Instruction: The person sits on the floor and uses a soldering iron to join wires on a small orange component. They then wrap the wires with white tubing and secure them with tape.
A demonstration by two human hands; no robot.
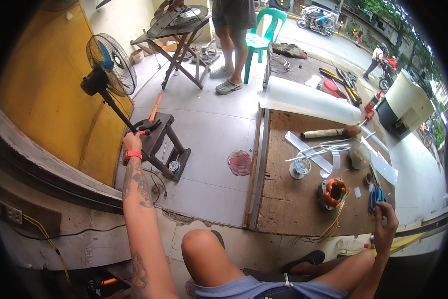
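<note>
My left hand [132, 143], with a red watch on its wrist, reaches out beside a small dark wooden stool [159, 125]. Its fingers are closed round a tool with a red-and-black handle [143, 132]; the tool's kind is hidden. A hammer [153, 112] with an orange handle lies on the stool, and the pole of a standing fan [115, 107] rises just behind. At the workbench's near right edge, my right hand [385, 225] hangs with loosely bent fingers and nothing visible in them. Blue-handled scissors [376, 197] lie just beyond its fingertips. A copper-wound motor stator [333, 193] with coloured leads sits left of them.
The wooden workbench [281, 194] bears a solder spool [300, 167], white tubing [326, 148], a mallet-like tool [331, 132], a rolled clear sheet [309, 101] and several pliers [348, 84]. Another person [234, 40] stands at a folding table [176, 31] near a green chair [265, 32].
</note>
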